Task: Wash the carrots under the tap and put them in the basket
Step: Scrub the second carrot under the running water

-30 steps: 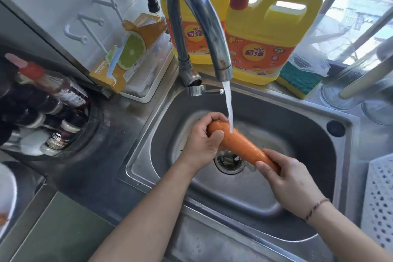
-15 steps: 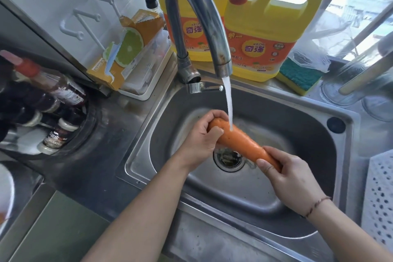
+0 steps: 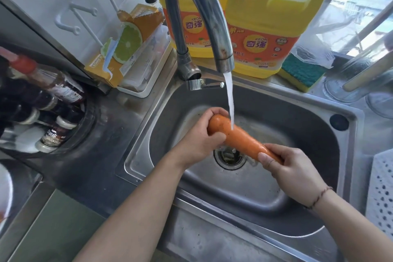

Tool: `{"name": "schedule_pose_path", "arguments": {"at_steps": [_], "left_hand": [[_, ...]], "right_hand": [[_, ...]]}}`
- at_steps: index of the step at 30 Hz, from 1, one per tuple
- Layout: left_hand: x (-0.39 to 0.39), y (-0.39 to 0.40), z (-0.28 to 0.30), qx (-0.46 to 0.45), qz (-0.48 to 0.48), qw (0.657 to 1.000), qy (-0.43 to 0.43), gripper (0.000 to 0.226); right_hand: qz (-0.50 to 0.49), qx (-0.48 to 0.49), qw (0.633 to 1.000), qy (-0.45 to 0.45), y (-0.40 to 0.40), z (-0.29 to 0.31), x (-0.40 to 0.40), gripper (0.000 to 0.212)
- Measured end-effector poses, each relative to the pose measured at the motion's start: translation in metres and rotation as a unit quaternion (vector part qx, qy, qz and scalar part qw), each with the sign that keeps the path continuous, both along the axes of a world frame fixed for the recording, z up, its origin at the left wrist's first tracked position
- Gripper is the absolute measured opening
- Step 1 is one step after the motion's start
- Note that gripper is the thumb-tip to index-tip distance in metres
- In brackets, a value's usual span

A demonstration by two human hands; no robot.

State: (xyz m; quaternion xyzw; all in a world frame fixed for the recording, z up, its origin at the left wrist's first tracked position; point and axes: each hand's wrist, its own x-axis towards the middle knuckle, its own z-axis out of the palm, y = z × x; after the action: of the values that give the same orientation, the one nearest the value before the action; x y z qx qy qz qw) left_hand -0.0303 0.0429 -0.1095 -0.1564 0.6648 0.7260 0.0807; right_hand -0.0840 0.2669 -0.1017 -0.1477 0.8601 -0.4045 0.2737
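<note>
An orange carrot (image 3: 238, 138) lies slantwise over the drain of the steel sink (image 3: 319, 125). Water runs from the curved chrome tap (image 3: 214, 27) onto its thick end. My left hand (image 3: 200, 140) grips that thick end, fingers curled round it. My right hand (image 3: 293, 168) holds the thin end, which is hidden inside the fingers. The white perforated basket (image 3: 380, 189) shows at the right edge, beside the sink.
Two yellow detergent jugs (image 3: 265, 27) stand behind the tap, with a green-and-yellow sponge (image 3: 302, 72) to their right. A white tray with an orange carton (image 3: 129, 42) sits at the back left. Sauce bottles (image 3: 49, 100) fill a round recess on the left.
Both hands keep hold of the carrot under the stream. The carrot has shifted only slightly, and my left thumb has slid a little along its thick end.
</note>
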Motion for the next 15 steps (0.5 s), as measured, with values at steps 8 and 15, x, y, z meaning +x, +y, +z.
{"name": "schedule_pose_path", "arguments": {"at_steps": [8,15], "left_hand": [[-0.004,0.015,-0.002,-0.045,0.082,0.995,0.036,0.047],[-0.003,0.008,0.000,-0.086,0.051,0.995,0.027,0.054]], "right_hand": [[-0.024,-0.016,0.999,0.014,-0.006,0.005,0.002,0.010],[-0.014,-0.008,0.999,0.028,-0.002,0.008,0.001,0.008]]}}
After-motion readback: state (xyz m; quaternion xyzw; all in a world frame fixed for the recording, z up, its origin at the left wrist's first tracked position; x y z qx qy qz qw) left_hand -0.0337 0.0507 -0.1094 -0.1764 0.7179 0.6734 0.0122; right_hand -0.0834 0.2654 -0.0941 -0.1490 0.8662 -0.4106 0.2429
